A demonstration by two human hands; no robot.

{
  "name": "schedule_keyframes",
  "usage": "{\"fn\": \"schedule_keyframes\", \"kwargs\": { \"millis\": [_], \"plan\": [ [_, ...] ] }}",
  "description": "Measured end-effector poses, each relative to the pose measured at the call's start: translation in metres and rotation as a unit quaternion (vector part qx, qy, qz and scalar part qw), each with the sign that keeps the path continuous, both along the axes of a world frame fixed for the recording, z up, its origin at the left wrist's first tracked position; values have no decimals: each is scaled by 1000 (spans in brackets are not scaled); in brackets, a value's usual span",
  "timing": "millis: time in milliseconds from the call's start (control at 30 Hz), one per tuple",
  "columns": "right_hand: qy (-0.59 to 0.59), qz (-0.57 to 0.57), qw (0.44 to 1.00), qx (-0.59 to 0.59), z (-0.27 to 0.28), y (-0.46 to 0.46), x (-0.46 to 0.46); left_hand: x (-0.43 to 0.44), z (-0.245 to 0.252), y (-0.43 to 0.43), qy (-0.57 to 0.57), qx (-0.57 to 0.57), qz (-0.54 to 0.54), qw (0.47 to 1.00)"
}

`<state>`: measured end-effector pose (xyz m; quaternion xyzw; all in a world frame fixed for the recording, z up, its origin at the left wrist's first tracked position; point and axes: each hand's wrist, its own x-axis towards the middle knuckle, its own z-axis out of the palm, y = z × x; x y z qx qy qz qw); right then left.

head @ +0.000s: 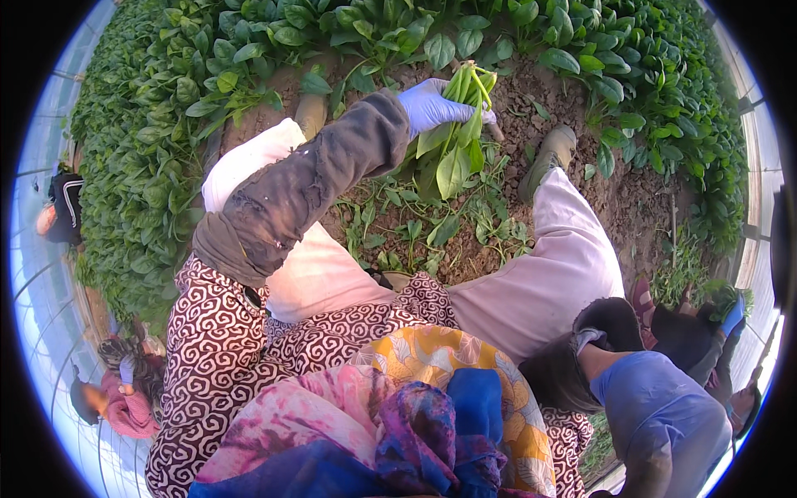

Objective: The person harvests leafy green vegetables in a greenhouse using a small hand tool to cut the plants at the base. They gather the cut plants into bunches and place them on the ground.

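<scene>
My left hand (439,107), in a thin purple glove, grips a bunch of spinach (457,143) above the soil between my legs. The pale cut stems point up and away, and the broad leaves hang towards me. Part of a brown stick or handle (496,131) shows beside the bunch; whether my hand holds it cannot be told. My right hand (663,404), in a blue glove, is raised close to the camera at the lower right, its wrist bare above a dark sleeve. Its fingers are largely hidden or blurred near the picture's rim.
Dense spinach plants (143,149) stand ahead and at both sides. Loose leaves (445,230) lie on the brown soil (542,93) between my boots. Other people are at the left, one in a pink knitted top (127,408); another at the right has a blue-gloved hand (733,316) at some greens.
</scene>
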<state>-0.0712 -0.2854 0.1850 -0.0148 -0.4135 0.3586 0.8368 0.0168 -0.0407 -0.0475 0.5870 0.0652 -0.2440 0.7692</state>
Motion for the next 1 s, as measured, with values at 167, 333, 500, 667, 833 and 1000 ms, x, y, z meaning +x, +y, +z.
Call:
{"fn": "schedule_keyframes", "kwargs": {
  "millis": [167,333,500,667,833,1000],
  "plan": [
    [-41,-4,999,-29,5,-16,9,3,-10,-4,-85,58,-57,993],
    [-45,112,992,45,-6,4,25,-6,1,-6,-178,255,-62,948],
    [-35,-32,999,26,-10,7,7,-8,3,-5,-215,341,-88,911],
    [-135,-114,984,-6,-5,2,15,-10,6,1,-225,410,-109,877],
    [-114,-69,991,11,-4,-2,16,-15,17,4,-249,471,-126,837],
    [-126,-165,957,204,-22,43,30,-16,13,6,-368,573,-137,719]
  ]
}}
